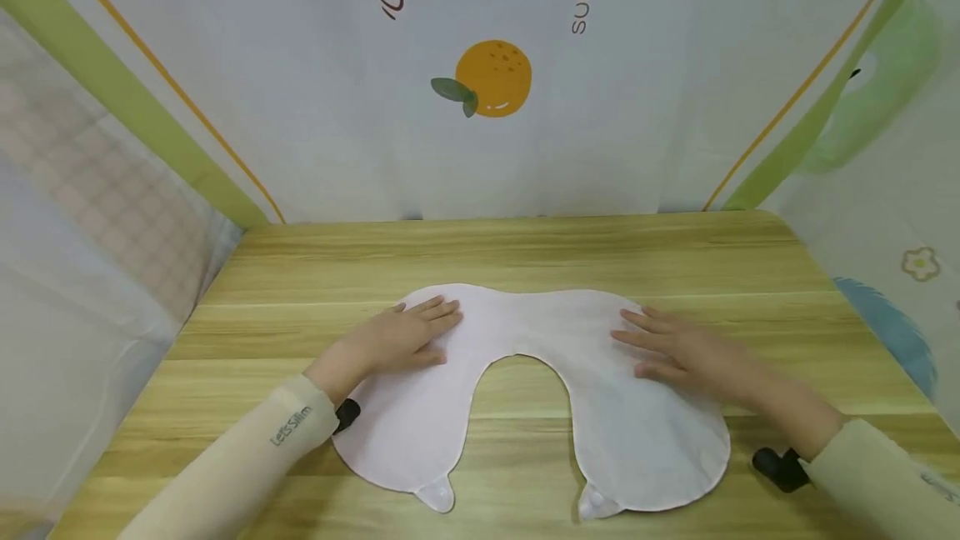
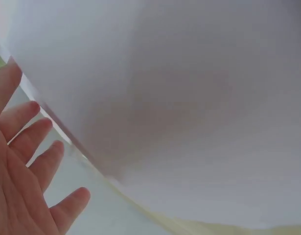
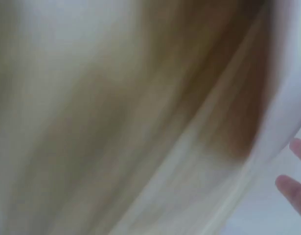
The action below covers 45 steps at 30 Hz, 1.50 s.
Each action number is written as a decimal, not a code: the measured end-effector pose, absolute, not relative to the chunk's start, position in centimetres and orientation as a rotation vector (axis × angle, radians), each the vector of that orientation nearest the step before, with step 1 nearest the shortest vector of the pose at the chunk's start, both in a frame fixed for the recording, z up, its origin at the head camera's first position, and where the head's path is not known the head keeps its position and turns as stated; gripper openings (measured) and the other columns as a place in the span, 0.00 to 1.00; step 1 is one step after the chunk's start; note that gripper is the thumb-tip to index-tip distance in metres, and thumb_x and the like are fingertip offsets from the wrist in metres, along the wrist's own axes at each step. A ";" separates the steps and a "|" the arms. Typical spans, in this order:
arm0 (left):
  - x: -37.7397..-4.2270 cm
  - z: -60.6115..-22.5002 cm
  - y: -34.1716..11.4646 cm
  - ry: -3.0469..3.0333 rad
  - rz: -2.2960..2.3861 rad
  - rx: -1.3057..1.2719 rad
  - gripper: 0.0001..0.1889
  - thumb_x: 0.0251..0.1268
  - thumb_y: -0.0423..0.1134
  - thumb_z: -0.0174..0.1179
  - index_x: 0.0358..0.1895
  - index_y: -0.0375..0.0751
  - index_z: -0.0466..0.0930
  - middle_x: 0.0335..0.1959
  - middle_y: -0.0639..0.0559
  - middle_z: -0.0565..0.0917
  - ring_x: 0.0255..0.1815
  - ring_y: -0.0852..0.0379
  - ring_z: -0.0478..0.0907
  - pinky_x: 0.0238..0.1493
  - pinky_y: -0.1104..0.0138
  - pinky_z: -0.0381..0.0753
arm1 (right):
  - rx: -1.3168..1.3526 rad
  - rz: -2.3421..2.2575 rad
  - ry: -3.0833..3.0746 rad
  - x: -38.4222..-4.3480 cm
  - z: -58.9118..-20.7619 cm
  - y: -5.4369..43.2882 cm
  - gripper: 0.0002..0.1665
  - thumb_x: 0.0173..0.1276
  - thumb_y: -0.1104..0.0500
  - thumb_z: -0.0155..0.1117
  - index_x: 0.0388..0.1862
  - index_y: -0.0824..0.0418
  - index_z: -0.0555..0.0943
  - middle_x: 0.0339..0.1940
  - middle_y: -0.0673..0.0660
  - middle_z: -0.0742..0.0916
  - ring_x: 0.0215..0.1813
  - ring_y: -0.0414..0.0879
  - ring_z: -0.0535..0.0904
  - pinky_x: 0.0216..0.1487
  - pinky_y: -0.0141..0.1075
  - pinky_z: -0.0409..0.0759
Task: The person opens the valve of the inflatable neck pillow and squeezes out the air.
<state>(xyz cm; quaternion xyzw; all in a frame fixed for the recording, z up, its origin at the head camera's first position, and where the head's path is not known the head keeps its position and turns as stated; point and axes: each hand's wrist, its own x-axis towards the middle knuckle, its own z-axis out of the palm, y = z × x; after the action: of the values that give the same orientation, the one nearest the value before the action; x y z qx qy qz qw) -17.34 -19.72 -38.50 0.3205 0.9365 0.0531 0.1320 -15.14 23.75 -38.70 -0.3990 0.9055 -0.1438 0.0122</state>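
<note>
A pale pink U-shaped cloth piece [image 1: 517, 323], like a neck pillow cover, lies flat on the wooden table with its two ends toward me. Each end carries a small tab; the left tab [image 1: 437, 493] and the right tab [image 1: 597, 503] each seem to bear a snap. My left hand [image 1: 401, 338] rests on the upper left lobe, fingers spread and fairly straight. Over the outer right lobe lies my right hand [image 1: 693, 352], its fingers extended toward the middle. In the left wrist view, pale cloth [image 2: 179, 122] fills most of the picture beside the fingers. The right wrist view is blurred.
The wood-grain table [image 1: 517, 252] extends around the cloth piece. Behind it hangs a white curtain [image 1: 337, 132] with orange prints, and more fabric hangs at both sides. Black wrist mounts [image 1: 780, 469] sit under the sleeves, close to the tabletop.
</note>
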 end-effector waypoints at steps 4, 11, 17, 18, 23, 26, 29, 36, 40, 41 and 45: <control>-17.1 -38.4 -19.4 2.724 0.161 0.985 0.33 0.72 0.50 0.58 0.76 0.45 0.62 0.79 0.49 0.61 0.81 0.45 0.53 0.70 0.34 0.61 | -1.320 -0.488 2.777 -13.7 -38.8 21.5 0.28 0.71 0.41 0.61 0.68 0.45 0.77 0.72 0.54 0.76 0.75 0.63 0.67 0.73 0.47 0.66; -17.1 -38.2 -19.7 2.715 0.184 0.920 0.33 0.71 0.48 0.60 0.75 0.44 0.63 0.79 0.49 0.61 0.80 0.41 0.55 0.69 0.33 0.62 | -1.184 -0.518 2.665 -11.5 -39.7 19.9 0.33 0.65 0.28 0.58 0.64 0.40 0.79 0.74 0.51 0.74 0.76 0.66 0.63 0.52 0.81 0.64; -17.2 -38.3 -20.0 2.702 0.223 0.918 0.33 0.70 0.47 0.60 0.75 0.42 0.64 0.79 0.47 0.61 0.79 0.39 0.56 0.68 0.33 0.63 | -1.105 -0.487 2.708 -10.8 -40.3 20.0 0.53 0.57 0.22 0.61 0.77 0.45 0.65 0.77 0.49 0.71 0.78 0.62 0.61 0.53 0.82 0.63; -17.2 -38.3 -20.1 2.704 0.225 0.923 0.33 0.70 0.47 0.60 0.75 0.42 0.64 0.79 0.47 0.61 0.79 0.39 0.56 0.68 0.33 0.63 | -1.115 -0.485 2.713 -10.7 -40.4 20.0 0.55 0.56 0.22 0.61 0.77 0.47 0.63 0.77 0.49 0.70 0.78 0.62 0.61 0.52 0.82 0.63; -17.2 -38.4 -20.2 2.705 0.237 0.928 0.33 0.70 0.47 0.60 0.75 0.42 0.64 0.79 0.47 0.61 0.79 0.39 0.56 0.69 0.34 0.63 | -1.245 -0.425 2.744 -10.5 -40.8 20.0 0.52 0.59 0.24 0.61 0.74 0.53 0.69 0.77 0.49 0.70 0.77 0.65 0.62 0.46 0.81 0.68; -17.2 -38.5 -20.2 2.700 0.238 0.919 0.33 0.71 0.48 0.60 0.76 0.43 0.63 0.79 0.49 0.60 0.80 0.40 0.55 0.70 0.35 0.62 | -1.291 -0.384 2.764 -10.4 -40.9 19.9 0.51 0.59 0.24 0.61 0.74 0.53 0.70 0.77 0.49 0.70 0.76 0.65 0.62 0.44 0.80 0.70; -17.2 -38.6 -20.2 2.700 0.239 0.918 0.33 0.71 0.48 0.59 0.76 0.44 0.63 0.79 0.49 0.60 0.80 0.40 0.54 0.71 0.36 0.62 | -1.300 -0.375 2.772 -10.3 -41.0 19.9 0.51 0.59 0.25 0.62 0.74 0.53 0.69 0.77 0.49 0.70 0.76 0.65 0.62 0.44 0.80 0.71; -16.6 -38.7 -20.9 2.691 0.249 0.923 0.33 0.72 0.49 0.58 0.76 0.43 0.62 0.80 0.47 0.59 0.80 0.39 0.54 0.73 0.39 0.62 | -1.286 -0.396 2.788 -10.0 -41.3 20.4 0.55 0.54 0.24 0.66 0.76 0.49 0.67 0.78 0.52 0.69 0.75 0.66 0.63 0.47 0.78 0.72; -16.3 -38.7 -21.4 2.707 0.253 0.921 0.34 0.71 0.49 0.59 0.76 0.43 0.62 0.79 0.47 0.60 0.80 0.39 0.55 0.72 0.41 0.64 | -1.254 -0.444 2.838 -9.6 -41.5 21.5 0.60 0.50 0.21 0.66 0.78 0.45 0.63 0.77 0.54 0.69 0.76 0.63 0.63 0.62 0.63 0.75; -16.2 -38.8 -21.5 2.709 0.251 0.922 0.34 0.71 0.49 0.59 0.76 0.43 0.62 0.79 0.47 0.60 0.80 0.39 0.55 0.72 0.40 0.64 | -1.258 -0.466 2.844 -9.5 -41.5 21.8 0.62 0.50 0.21 0.66 0.78 0.47 0.62 0.77 0.56 0.69 0.77 0.60 0.62 0.70 0.54 0.71; -16.1 -38.8 -22.0 2.708 0.258 0.897 0.34 0.72 0.50 0.58 0.76 0.43 0.61 0.80 0.48 0.58 0.80 0.40 0.53 0.72 0.38 0.63 | -1.238 -0.553 2.832 -9.6 -41.8 23.5 0.72 0.45 0.23 0.69 0.81 0.58 0.54 0.78 0.62 0.66 0.83 0.38 0.45 0.77 0.21 0.44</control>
<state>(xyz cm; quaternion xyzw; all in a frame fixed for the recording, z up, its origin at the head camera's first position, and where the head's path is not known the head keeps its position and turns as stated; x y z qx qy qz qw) -16.09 -21.96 -38.84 0.3101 0.9364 0.0893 0.1380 -9.64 23.55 -41.78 -0.3943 0.9020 -0.1761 0.0007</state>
